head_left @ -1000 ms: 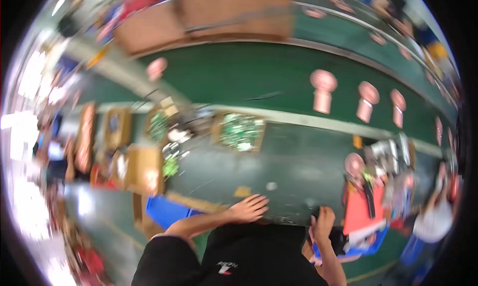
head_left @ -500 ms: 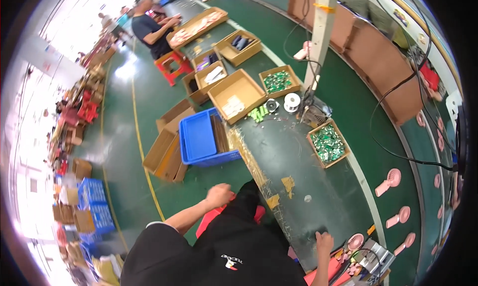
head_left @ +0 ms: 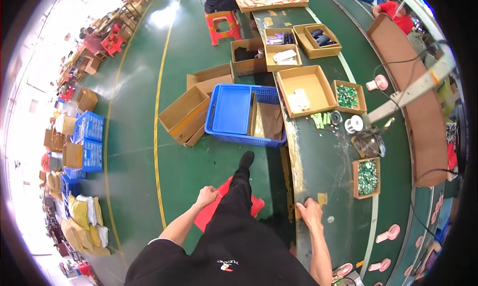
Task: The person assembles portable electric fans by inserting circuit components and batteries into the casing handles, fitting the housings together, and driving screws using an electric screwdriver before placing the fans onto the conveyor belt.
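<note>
My left hand (head_left: 206, 195) hangs above the red stool (head_left: 205, 217), its fingers curled in and nothing seen in them. At the bench's left edge, my right hand (head_left: 311, 214) is low over the dark green workbench (head_left: 326, 156). Its fingers are bent together, with a small dark spot at their tips that I cannot make out. Just beyond it, a piece of tan tape (head_left: 322, 199) sticks to the bench top. Farther along the bench stands a carton tray of green circuit boards (head_left: 367, 177).
A blue crate (head_left: 244, 138) stands on the floor ahead, beside open cardboard boxes (head_left: 184, 114). Along the bench are a wire spool (head_left: 354, 124), a small fan (head_left: 368, 142) and a shallow carton (head_left: 306, 81). Pink handheld fans (head_left: 388, 233) lie to the right. A person sits far ahead.
My view has swung to the right, and the scene has shifted. My right hand has moved forward to the bench's left edge. My left hand stays curled near the stool; one leg now stretches forward.
</note>
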The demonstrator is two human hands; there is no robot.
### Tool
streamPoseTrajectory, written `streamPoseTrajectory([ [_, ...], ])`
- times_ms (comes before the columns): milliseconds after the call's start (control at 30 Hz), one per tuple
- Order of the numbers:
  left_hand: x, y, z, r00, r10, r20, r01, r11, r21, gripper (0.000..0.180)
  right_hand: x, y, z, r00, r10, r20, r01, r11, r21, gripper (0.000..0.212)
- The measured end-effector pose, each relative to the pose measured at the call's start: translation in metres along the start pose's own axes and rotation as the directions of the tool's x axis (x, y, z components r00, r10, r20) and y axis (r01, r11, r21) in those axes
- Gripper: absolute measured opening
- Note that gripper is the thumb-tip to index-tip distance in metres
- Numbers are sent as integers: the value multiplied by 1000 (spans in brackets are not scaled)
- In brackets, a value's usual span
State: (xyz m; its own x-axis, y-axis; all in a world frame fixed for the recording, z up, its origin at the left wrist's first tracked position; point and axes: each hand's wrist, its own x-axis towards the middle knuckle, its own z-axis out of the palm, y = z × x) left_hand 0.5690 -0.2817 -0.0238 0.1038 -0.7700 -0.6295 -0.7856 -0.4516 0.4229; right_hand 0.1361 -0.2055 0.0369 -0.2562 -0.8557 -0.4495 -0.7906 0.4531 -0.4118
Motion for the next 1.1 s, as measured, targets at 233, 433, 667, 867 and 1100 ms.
streamPoseTrajectory([
  [233, 276, 0, 9, 974, 45, -222, 18, 962, 273, 33, 5, -4, 16, 962, 264, -73, -264, 964, 8, 40],
  [433, 476, -40, -28, 874, 42, -484, 149, 925, 349, 29, 10, -32, 11, 964, 235, -123, -240, 970, -30, 52],
  [667, 536, -41, -5, 955, -154, -255, 214, 949, 230, 41, 27, -51, 6, 963, 259, -69, -265, 960, -91, 39],
  [867, 512, 14, -13, 998, 57, -1, -55, 979, 197, 39, 15, -41, 5, 948, 289, -132, -306, 943, -130, 57],
  [1100, 461, 10, -123, 999, 42, 18, -39, 989, -140, 27, 19, -35, 18, 955, 223, -194, -249, 960, -125, 62],
])
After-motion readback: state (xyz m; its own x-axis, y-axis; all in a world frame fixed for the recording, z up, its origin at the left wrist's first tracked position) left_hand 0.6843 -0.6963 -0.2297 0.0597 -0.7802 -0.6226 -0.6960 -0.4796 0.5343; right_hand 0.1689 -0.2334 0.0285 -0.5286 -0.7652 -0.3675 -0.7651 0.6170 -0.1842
